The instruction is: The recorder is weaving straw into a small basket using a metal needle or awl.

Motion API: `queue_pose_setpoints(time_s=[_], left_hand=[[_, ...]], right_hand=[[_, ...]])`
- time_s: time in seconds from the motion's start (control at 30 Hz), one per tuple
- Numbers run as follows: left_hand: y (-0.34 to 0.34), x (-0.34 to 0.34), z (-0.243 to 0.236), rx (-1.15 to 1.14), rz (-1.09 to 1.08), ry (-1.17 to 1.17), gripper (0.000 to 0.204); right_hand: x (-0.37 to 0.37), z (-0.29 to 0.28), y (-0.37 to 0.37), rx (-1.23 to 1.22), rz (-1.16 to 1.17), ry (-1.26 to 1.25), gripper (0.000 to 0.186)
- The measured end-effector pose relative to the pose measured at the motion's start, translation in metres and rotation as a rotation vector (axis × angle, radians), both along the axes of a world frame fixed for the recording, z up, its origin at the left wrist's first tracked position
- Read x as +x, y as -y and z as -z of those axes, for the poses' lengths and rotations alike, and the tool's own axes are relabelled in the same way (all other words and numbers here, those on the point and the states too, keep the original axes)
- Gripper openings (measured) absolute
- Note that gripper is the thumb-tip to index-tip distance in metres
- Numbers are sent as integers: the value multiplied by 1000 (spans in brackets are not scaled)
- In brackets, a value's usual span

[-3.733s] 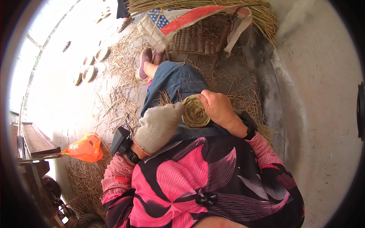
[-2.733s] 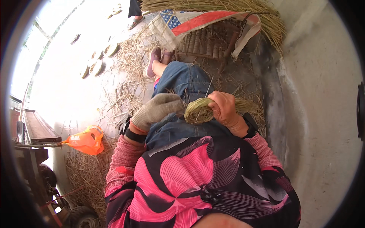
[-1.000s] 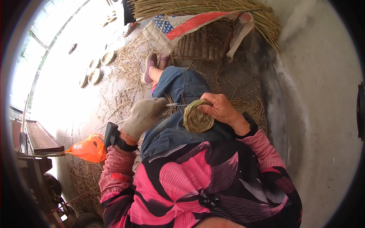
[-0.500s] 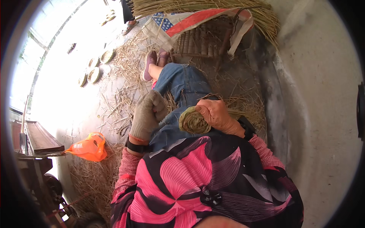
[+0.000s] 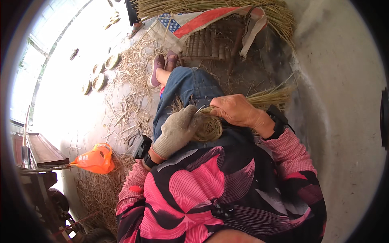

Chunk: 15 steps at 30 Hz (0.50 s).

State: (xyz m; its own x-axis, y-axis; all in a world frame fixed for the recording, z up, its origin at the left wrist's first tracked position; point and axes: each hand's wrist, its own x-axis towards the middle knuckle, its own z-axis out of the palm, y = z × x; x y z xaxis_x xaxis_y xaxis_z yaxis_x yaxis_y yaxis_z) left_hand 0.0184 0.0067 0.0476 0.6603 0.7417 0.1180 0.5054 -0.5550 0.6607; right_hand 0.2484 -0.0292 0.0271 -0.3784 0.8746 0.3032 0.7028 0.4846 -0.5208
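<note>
My left hand (image 5: 178,128), in a grey knit glove, is closed at the left side of a coiled straw piece (image 5: 210,128) over my lap. A thin metal tool (image 5: 200,108) sticks up by that hand's fingers; which fingers hold it is unclear. My bare right hand (image 5: 233,109) pinches straw strands along the coil's upper edge. A loose bundle of these strands (image 5: 269,97) trails out to the right behind that hand. My legs in denim (image 5: 188,83) stretch away, feet crossed in purple shoes.
A wooden chair (image 5: 204,48) draped with a red, white and blue sack (image 5: 198,22) and long straw (image 5: 279,20) stands ahead. Round straw pieces (image 5: 99,81) and scattered straw lie left. An orange bag (image 5: 95,158) hangs beside wheeled machinery (image 5: 38,190). A wall is right; another person's foot (image 5: 135,28) shows ahead.
My gloved hand came from left of the coil onto its left side. My right hand rose to the coil's top edge, and the straw bundle now shows extended to the right.
</note>
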Motion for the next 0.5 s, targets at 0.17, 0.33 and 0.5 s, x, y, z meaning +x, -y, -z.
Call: queue_pose_setpoints(time_s=[0.17, 0.33, 0.5], left_hand=[[7, -9, 11, 26, -33, 177, 25], [17, -16, 34, -13, -74, 107, 25], [24, -9, 22, -74, -176, -123, 28]], right_hand=[[-19, 9, 9, 102, 127, 117, 21], [-36, 43, 25, 93, 221, -101, 27], [-28, 26, 31, 38, 168, -29, 31]])
